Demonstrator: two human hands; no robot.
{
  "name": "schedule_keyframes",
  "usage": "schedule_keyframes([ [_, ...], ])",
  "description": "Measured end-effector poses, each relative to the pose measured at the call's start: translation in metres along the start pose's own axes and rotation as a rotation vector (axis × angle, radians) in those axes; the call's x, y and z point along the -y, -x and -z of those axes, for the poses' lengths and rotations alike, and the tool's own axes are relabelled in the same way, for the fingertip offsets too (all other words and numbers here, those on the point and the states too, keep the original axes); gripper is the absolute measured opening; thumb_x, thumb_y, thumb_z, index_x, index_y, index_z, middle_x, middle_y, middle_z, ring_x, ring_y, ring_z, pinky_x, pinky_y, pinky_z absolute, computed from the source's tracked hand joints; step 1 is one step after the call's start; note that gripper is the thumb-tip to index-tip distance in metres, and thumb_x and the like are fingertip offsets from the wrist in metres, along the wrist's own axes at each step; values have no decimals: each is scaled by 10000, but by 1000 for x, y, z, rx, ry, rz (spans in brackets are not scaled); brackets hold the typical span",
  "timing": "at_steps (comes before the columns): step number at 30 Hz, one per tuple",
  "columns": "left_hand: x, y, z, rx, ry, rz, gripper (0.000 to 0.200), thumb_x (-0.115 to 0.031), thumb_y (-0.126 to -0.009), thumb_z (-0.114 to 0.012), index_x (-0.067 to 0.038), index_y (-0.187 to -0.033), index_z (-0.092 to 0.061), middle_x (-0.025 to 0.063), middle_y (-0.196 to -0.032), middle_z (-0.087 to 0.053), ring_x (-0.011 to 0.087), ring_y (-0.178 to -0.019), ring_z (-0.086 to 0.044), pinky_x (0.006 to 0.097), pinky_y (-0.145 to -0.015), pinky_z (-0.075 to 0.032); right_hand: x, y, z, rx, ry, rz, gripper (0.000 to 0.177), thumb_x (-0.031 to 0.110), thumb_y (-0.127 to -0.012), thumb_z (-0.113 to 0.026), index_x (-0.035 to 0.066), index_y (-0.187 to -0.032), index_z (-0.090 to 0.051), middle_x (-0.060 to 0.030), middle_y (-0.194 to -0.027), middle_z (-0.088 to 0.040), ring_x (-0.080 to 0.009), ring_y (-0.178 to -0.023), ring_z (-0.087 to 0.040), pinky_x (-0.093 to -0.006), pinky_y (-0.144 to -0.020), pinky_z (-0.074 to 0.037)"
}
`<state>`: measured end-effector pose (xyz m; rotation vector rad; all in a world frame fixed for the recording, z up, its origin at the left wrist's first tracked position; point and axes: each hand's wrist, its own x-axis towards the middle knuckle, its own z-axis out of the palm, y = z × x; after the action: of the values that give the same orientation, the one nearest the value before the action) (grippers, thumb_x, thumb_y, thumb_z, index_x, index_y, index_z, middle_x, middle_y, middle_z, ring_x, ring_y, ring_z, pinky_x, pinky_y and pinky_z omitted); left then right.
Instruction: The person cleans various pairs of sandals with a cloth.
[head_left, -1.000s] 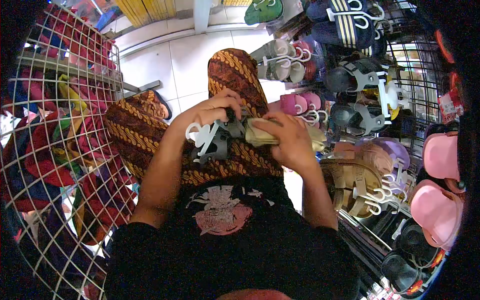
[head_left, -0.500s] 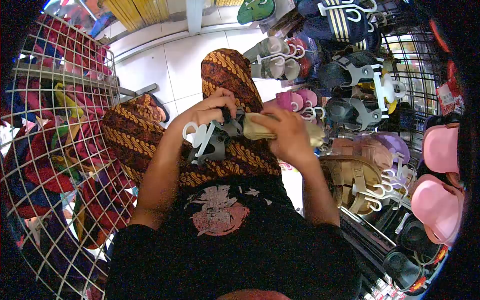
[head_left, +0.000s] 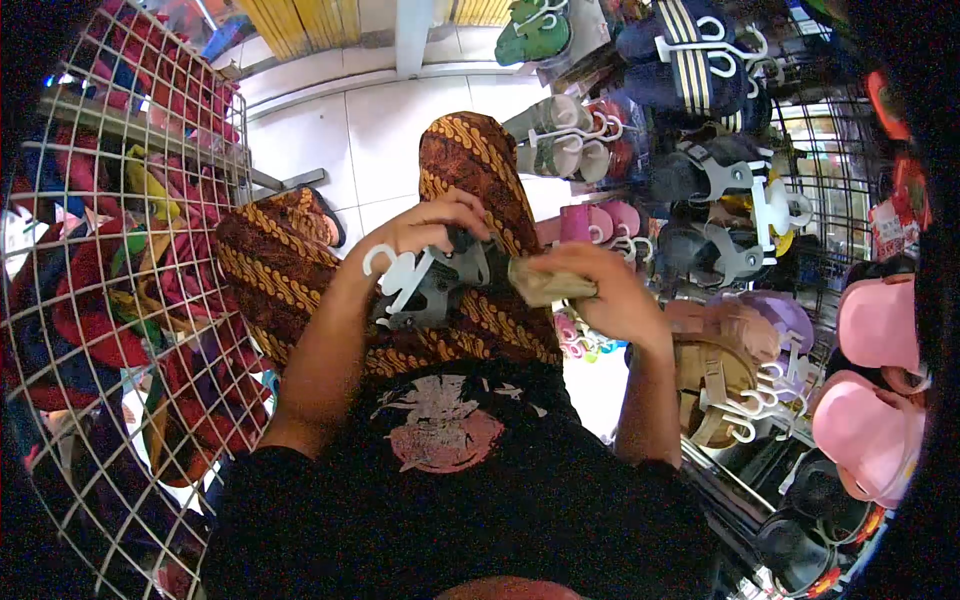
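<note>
My left hand [head_left: 437, 222] is closed around a pair of dark sandals [head_left: 430, 300] held over my lap. A pale plastic hanger [head_left: 400, 283] with a white hook is attached to them and points left. Much of the sandals is hidden by the fingers and by shadow. Just to the right, my right hand [head_left: 618, 290] grips a folded beige cloth [head_left: 548, 284], its fingers bent over the top. A small gap shows between cloth and sandals. Under both hands lie my knees in brown patterned batik trousers [head_left: 470, 165].
To the left stands a wire mesh rack [head_left: 130, 290] with colourful goods behind it. On the right, sandals hang on hooks: navy striped ones [head_left: 685, 60], grey-strapped black ones [head_left: 715, 180], brown ones [head_left: 715, 380] and pink ones [head_left: 868, 425]. White floor tiles [head_left: 385, 150] lie ahead.
My right hand has drawn the beige cloth slightly down and away from the sandals, and the cloth looks more bunched. My left hand keeps its hold. The view has shifted a little.
</note>
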<state>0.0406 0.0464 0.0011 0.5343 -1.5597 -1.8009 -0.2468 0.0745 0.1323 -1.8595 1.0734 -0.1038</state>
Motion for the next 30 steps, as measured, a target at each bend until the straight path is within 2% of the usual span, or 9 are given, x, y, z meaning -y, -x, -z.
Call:
schedule_keyframes([
  [3, 2, 1, 3, -73, 116, 51, 189, -74, -779, -591, -4, -951, -627, 105, -1187, -507, 239, -1156, -527, 358, -955, -452, 1, 1, -7, -221, -116, -122, 570, -128, -760, -599, 50, -1297, -534, -93, -1128, -653, -146, -1069, -592, -309, -938, -459],
  [6, 3, 2, 11, 26, 110, 117, 135, -91, -870, -656, -15, -978, -628, 97, -1132, -612, 214, -1117, -571, 336, -911, -478, 1, 0, -15, -381, -88, -136, 583, -44, -724, -641, 59, -1290, -540, -124, -1168, -639, -257, -1081, -622, -357, -942, -479],
  [9, 8, 0, 7, 134, 66, 178, 266, -216, -868, -739, -32, -1023, -625, 71, -997, -689, 165, -1042, -597, 319, -907, -473, -3, -6, -6, -226, 32, -121, 552, -8, -753, -672, 52, -1286, -543, -138, -1135, -661, -251, -1081, -630, -367, -933, -489],
  [12, 9, -1, 3, 189, 33, 49, 321, -250, -844, -765, -23, -1020, -622, 75, -1033, -678, 166, -1039, -592, 328, -919, -464, 18, -8, -6, -152, 23, -215, 496, -26, -755, -657, 36, -1239, -567, -148, -1069, -686, -262, -1032, -658, -372, -911, -498],
  [14, 22, -1, 1, 219, 147, 96, 493, -408, -778, -792, -26, -1037, -617, 80, -1071, -664, 193, -1046, -589, 348, -938, -444, 13, -8, -9, -169, 50, -190, 474, -93, -733, -607, 18, -1192, -582, -141, -1006, -699, -230, -985, -671, -334, -888, -494],
  [19, 23, -3, -1, 113, 32, 113, 704, -567, -704, -776, -40, -1125, -574, 86, -1091, -645, 218, -1067, -575, 374, -951, -431, 19, -27, -11, -52, 130, -184, 449, 7, -731, -655, 38, -1177, -613, -134, -1005, -702, -234, -955, -674, -347, -862, -506],
  [26, 23, -1, 0, 50, -31, 186, 756, -275, -659, -776, -48, -1305, -457, 115, -1200, -579, 225, -1145, -517, 361, -1016, -400, 49, -65, -16, -99, 346, -246, 597, 216, -698, -819, 119, -1234, -575, -170, -1026, -691, -335, -961, -676, -415, -837, -520],
  [27, -4, -2, 3, 98, -10, 305, 832, -129, -625, -735, -49, -1386, -408, 134, -1250, -564, 231, -1187, -504, 344, -1052, -381, 43, -67, -17, -157, 473, -173, 607, 245, -706, -832, 150, -1240, -558, -180, -1029, -686, -364, -955, -665, -444, -827, -516],
  [30, 18, 5, 1, -6, -50, 191, 927, -81, -625, -717, -66, -1472, -340, 150, -1353, -525, 237, -1260, -476, 342, -1086, -360, 43, -73, -22, -250, 484, -54, 560, 205, -739, -812, 143, -1233, -556, -180, -1028, -687, -364, -945, -665, -455, -832, -510],
])
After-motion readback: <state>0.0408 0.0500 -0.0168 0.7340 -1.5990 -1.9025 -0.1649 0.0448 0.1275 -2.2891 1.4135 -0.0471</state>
